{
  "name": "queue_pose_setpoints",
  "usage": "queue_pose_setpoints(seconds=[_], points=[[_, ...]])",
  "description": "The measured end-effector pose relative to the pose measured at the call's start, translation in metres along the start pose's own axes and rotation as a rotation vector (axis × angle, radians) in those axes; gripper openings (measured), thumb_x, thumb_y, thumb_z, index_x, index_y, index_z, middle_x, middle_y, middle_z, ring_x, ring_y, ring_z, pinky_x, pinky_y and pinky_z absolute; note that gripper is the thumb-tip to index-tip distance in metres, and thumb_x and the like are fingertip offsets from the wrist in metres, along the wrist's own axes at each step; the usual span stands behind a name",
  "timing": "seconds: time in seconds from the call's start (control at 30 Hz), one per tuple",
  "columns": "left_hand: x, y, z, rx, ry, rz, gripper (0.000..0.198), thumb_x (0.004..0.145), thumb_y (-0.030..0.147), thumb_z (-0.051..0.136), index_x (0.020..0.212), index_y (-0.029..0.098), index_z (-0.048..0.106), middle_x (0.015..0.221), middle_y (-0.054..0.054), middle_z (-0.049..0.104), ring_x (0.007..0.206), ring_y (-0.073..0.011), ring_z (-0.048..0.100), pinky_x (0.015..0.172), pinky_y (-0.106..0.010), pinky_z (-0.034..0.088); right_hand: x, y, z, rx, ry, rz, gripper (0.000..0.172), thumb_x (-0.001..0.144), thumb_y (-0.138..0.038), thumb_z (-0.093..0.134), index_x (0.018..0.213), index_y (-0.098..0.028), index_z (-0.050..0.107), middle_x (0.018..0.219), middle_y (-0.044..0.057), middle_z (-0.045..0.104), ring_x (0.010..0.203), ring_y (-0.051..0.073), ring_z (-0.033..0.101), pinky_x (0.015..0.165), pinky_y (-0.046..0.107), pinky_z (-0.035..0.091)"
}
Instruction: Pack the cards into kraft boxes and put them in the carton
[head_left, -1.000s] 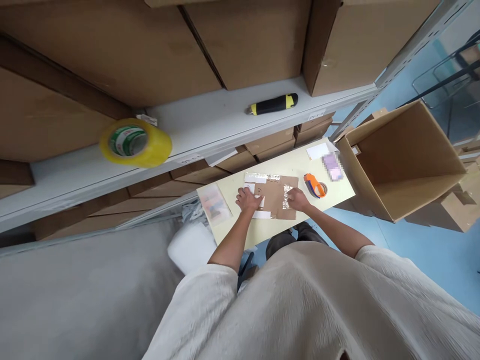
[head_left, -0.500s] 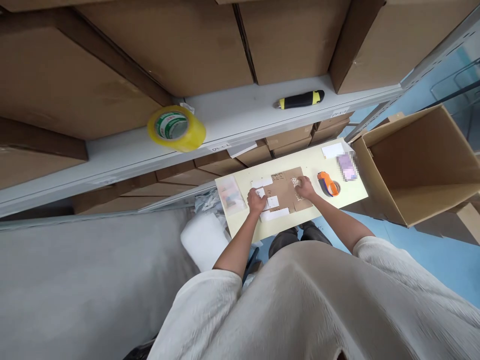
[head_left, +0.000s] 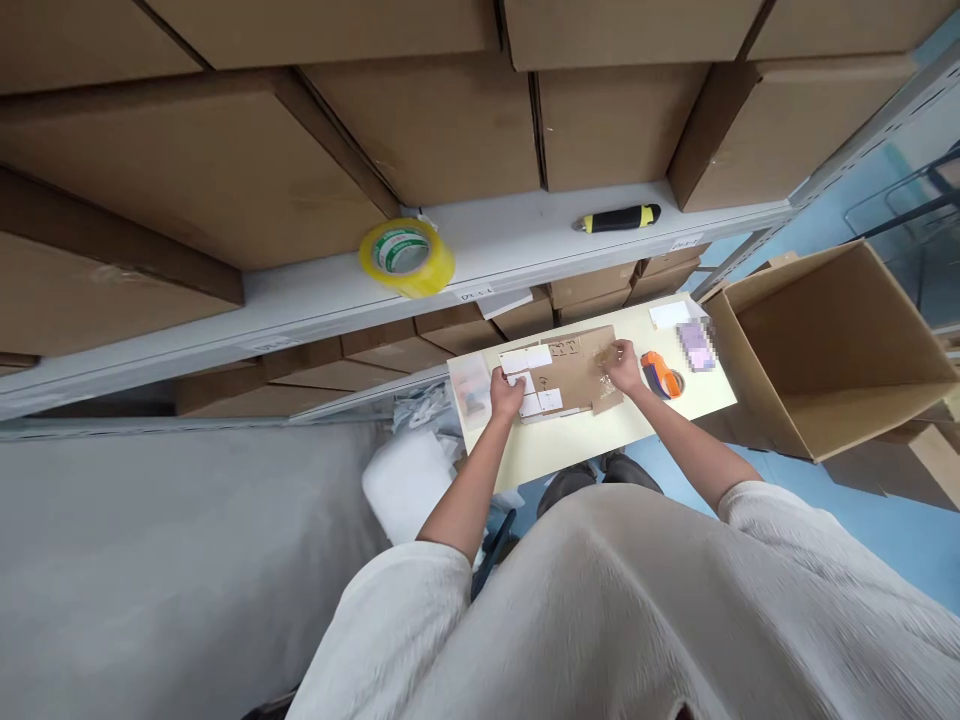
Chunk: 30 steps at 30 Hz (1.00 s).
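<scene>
A flat piece of brown cardboard (head_left: 574, 375) with handwriting lies over the pale yellow board (head_left: 540, 450). White paper labels (head_left: 526, 359) cover its left part. My left hand (head_left: 508, 393) grips the cardboard's left edge, thumb on top beside the labels. At the right end, my right hand (head_left: 622, 368) pinches a crinkled piece of clear tape (head_left: 606, 378) that sticks to the cardboard. An orange tape dispenser (head_left: 663, 376) rests just right of my right hand.
A yellow tape roll (head_left: 407, 257) and a black-and-yellow cutter (head_left: 617, 219) sit on the grey shelf (head_left: 502, 230) beneath stacked boxes. A big open carton (head_left: 840, 350) stands right of the board. White foam (head_left: 409, 485) lies at left.
The cardboard has been raised or shifted slightly, and my left hand now holds its edge. My right hand has closed on the tape and moved slightly right. The camera view has shifted.
</scene>
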<state>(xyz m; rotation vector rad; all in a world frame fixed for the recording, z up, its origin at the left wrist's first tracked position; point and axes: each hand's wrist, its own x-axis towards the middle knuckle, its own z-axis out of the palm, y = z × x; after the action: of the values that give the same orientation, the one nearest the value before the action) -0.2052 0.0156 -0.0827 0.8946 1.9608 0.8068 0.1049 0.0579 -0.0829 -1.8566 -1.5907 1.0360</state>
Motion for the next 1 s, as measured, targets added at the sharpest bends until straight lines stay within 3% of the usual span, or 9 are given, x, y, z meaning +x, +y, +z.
queue_pose_setpoints(seconds=[0.13, 0.27, 0.5, 0.63, 0.77, 0.87, 1.0], points=[[-0.008, 0.022, -0.009, -0.128, 0.000, 0.094, 0.036, 0.089, 0.016, 0.069, 0.123, 0.022, 0.057, 0.122, -0.010, 0.075, 0.113, -0.0232, 0.075, 0.107, -0.041, 0.060, 0.002, -0.031, -0.012, 0.206, 0.113, -0.013, 0.074, 0.085, -0.036, 0.055, 0.156, -0.025, 0.038, 0.148, 0.016, 0.059, 0.136, 0.028, 0.058, 0.114, 0.045, 0.052], [-0.029, 0.032, -0.009, -0.222, -0.046, 0.206, 0.047, 0.089, 0.016, 0.068, 0.132, 0.024, 0.052, 0.132, -0.011, 0.071, 0.124, -0.0221, 0.072, 0.108, -0.039, 0.060, -0.001, -0.053, -0.022, 0.336, 0.073, -0.064, 0.078, 0.094, -0.040, 0.049, 0.168, -0.029, 0.027, 0.153, 0.014, 0.057, 0.143, 0.026, 0.055, 0.119, 0.047, 0.049], [-0.080, 0.014, -0.009, -0.119, -0.100, 0.388, 0.054, 0.091, 0.019, 0.068, 0.141, 0.027, 0.049, 0.149, -0.013, 0.059, 0.137, -0.0248, 0.064, 0.111, -0.041, 0.059, -0.019, -0.053, -0.030, 0.342, -0.063, -0.124, 0.070, 0.094, -0.036, 0.050, 0.163, -0.024, 0.043, 0.164, 0.012, 0.054, 0.151, 0.027, 0.050, 0.130, 0.048, 0.039], [-0.093, 0.007, -0.020, -0.004, -0.129, 0.498, 0.045, 0.093, 0.022, 0.069, 0.137, 0.027, 0.059, 0.152, -0.013, 0.055, 0.144, -0.0281, 0.058, 0.113, -0.044, 0.058, -0.027, -0.052, -0.032, 0.341, -0.135, -0.170, 0.077, 0.085, -0.029, 0.055, 0.161, -0.023, 0.047, 0.161, 0.013, 0.057, 0.149, 0.028, 0.052, 0.127, 0.050, 0.043], [-0.095, 0.002, -0.027, 0.035, -0.141, 0.521, 0.030, 0.096, 0.030, 0.072, 0.126, 0.027, 0.070, 0.154, -0.013, 0.051, 0.146, -0.0302, 0.056, 0.111, -0.044, 0.059, -0.027, -0.060, -0.035, 0.356, -0.184, -0.207, 0.087, 0.076, -0.024, 0.059, 0.162, -0.027, 0.047, 0.163, 0.013, 0.054, 0.142, 0.029, 0.058, 0.119, 0.052, 0.052], [-0.093, 0.000, -0.029, 0.009, -0.124, 0.509, 0.028, 0.098, 0.038, 0.073, 0.125, 0.027, 0.073, 0.152, -0.013, 0.052, 0.145, -0.0304, 0.057, 0.108, -0.042, 0.060, -0.026, -0.066, -0.041, 0.356, -0.225, -0.207, 0.078, 0.074, -0.022, 0.059, 0.151, -0.028, 0.057, 0.160, 0.012, 0.055, 0.136, 0.029, 0.062, 0.111, 0.049, 0.057], [-0.086, 0.001, -0.029, 0.004, -0.099, 0.448, 0.036, 0.102, 0.042, 0.069, 0.135, 0.026, 0.068, 0.147, -0.013, 0.058, 0.132, -0.0273, 0.063, 0.102, -0.039, 0.060, -0.026, -0.071, -0.049, 0.318, -0.258, -0.203, 0.044, 0.081, -0.027, 0.059, 0.122, -0.024, 0.074, 0.156, 0.011, 0.059, 0.141, 0.031, 0.060, 0.114, 0.046, 0.053]])
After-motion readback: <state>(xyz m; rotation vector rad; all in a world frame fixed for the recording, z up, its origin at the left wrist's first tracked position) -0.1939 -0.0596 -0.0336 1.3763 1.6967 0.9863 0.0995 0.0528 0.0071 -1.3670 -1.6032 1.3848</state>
